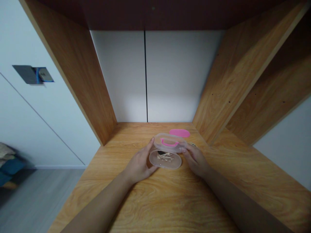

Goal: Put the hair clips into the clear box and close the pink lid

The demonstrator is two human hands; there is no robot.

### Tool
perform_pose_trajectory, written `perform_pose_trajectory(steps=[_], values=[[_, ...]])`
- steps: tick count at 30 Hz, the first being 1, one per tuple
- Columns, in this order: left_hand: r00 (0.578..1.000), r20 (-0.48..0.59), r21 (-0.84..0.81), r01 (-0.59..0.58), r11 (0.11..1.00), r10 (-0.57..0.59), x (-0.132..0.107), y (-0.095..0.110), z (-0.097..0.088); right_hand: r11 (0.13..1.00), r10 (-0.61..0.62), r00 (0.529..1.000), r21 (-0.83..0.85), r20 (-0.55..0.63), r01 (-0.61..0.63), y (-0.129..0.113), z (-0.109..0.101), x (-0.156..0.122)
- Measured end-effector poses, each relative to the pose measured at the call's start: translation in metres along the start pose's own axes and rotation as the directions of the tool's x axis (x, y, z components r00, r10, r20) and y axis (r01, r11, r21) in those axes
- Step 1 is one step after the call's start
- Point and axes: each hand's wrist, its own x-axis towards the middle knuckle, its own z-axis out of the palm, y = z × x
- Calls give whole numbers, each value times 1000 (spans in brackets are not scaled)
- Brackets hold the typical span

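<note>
A clear oval plastic box [154,159] sits low over the wooden surface, with several pale thin sticks [166,156] and something dark inside. Above it, a translucent lid [157,139] with a pink handle [170,144] is raised and tilted, leaving a gap at the front. My left hand [140,162] is closed around the left side, thumb low by the box and a fingertip at the lid's left edge. On the right, my right hand [195,158] grips the lid's right edge between thumb and fingers.
Behind the lid lies a flat pink oval piece [179,132]. A small patterned item [193,144] shows partly beyond my right hand. Wooden side panels [80,71] [233,77] and a white back panel [170,77] enclose the wooden worktop [157,204]; a dark shelf [155,14] hangs overhead.
</note>
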Motion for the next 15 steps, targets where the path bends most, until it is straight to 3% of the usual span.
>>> perform_pose_trajectory(steps=[8, 15], values=[[996, 89, -87, 34, 996, -26, 2, 2, 0, 998, 50, 998, -27, -41, -51, 2, 3, 1], [980, 196, 13, -41, 999, 38, 3, 3, -8, 997, 70, 997, -41, -26, -71, 0, 0, 1]])
